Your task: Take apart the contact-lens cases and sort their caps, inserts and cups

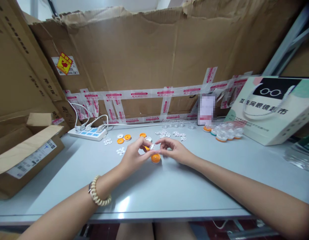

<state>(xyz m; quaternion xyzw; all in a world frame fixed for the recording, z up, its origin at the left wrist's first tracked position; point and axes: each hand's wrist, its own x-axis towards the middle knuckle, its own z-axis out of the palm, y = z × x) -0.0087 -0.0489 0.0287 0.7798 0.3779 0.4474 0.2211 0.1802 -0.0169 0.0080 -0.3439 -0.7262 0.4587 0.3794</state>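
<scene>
Smooth pale-grey tabletop (169, 193), walled far and left by taped, creased brown cardboard (144, 50). Left hand (134, 156): grip pinching small white perforated disc (152, 146) mid-tabletop, just above round orange cap (155, 158). Right hand (175, 150): grip fingertips drawn together beside disc.

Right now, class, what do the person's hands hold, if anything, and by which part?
A small white round plastic piece, pinched by its rim between the fingertips of the left hand and the right hand.

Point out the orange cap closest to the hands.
The orange cap lying just below the left hand and right hand; the other orange rings lie farther back, near the power strip.
</scene>
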